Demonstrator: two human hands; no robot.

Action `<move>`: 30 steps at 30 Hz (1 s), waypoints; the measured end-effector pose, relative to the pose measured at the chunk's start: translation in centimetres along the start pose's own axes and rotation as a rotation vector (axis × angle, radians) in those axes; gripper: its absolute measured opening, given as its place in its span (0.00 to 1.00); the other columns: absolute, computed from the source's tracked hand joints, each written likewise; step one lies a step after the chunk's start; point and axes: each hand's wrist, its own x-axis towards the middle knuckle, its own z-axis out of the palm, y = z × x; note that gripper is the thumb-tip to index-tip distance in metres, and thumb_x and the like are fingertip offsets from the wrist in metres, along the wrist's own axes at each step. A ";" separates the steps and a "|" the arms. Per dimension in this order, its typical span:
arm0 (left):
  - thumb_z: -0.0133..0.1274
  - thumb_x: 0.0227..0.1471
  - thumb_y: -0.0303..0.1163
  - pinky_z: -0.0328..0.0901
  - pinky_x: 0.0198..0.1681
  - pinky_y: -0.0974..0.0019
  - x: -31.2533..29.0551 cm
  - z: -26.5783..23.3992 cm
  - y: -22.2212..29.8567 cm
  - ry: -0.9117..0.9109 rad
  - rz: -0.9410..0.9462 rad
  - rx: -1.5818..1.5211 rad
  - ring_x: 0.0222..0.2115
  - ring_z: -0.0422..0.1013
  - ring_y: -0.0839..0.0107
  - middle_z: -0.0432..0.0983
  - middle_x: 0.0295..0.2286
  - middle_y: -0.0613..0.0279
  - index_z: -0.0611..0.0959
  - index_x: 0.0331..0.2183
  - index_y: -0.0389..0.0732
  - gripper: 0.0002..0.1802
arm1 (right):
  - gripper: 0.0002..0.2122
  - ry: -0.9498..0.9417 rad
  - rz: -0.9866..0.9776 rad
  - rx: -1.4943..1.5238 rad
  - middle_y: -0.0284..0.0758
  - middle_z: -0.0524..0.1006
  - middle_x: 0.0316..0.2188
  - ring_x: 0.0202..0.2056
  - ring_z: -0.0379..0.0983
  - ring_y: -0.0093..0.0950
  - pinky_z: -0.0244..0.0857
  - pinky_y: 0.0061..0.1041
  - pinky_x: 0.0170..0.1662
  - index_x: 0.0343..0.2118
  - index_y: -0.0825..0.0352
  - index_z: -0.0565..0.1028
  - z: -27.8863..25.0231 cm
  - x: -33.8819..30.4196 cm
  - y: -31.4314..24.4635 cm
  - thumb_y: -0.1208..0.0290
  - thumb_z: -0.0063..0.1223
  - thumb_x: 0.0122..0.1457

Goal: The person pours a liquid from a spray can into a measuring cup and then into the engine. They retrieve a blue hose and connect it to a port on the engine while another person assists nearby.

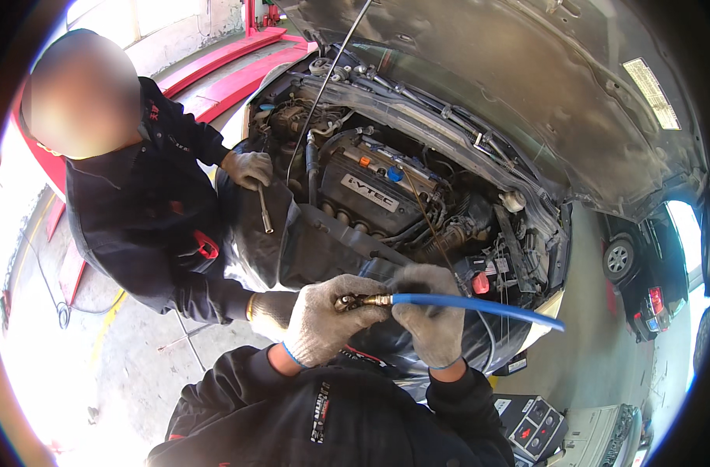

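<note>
Both my hands wear light knitted gloves and meet in front of my chest, over the car's front edge. My left hand (324, 321) is closed round a dark metal piece with a brass fitting (377, 300) at its end. Beside it, my right hand (431, 317) grips a blue hose (487, 304) close to where it joins that fitting. The hose's other visible end points off to the right. Just left of my left hand, a co-worker's gloved hand (269, 313) is partly hidden behind it.
A co-worker (137, 202) stands at the left, holding a metal socket tool (265, 208). Ahead lies the engine (370, 192) under the raised hood (511, 86), held by a thin prop rod (321, 89). A dark cover (254, 226) drapes the car's front. Tools (448, 113) lie below the windshield.
</note>
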 end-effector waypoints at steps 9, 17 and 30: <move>0.72 0.58 0.24 0.68 0.28 0.72 1.3 0.2 -1.9 -0.036 -0.154 -0.364 0.27 0.74 0.82 0.83 0.31 0.64 0.86 0.49 0.31 0.18 | 0.23 -0.046 0.131 -0.085 0.41 0.82 0.50 0.49 0.81 0.29 0.76 0.30 0.54 0.58 0.72 0.74 -1.6 0.7 1.0 0.81 0.67 0.61; 0.68 0.60 0.24 0.68 0.25 0.72 5.7 -0.6 -3.3 -0.086 -0.401 -0.501 0.24 0.75 0.76 0.82 0.31 0.60 0.85 0.47 0.31 0.15 | 0.21 0.083 -0.011 0.157 0.49 0.78 0.59 0.53 0.82 0.42 0.81 0.42 0.55 0.68 0.71 0.66 -4.7 3.4 -2.2 0.73 0.50 0.75; 0.50 0.75 0.49 0.64 0.22 0.76 23.4 1.6 -8.2 0.125 -0.600 -0.954 0.25 0.69 0.78 0.82 0.36 0.63 0.81 0.51 0.41 0.21 | 0.14 0.140 -0.062 -0.222 0.42 0.83 0.49 0.52 0.84 0.36 0.82 0.37 0.53 0.55 0.70 0.75 -10.9 23.4 -3.0 0.66 0.55 0.76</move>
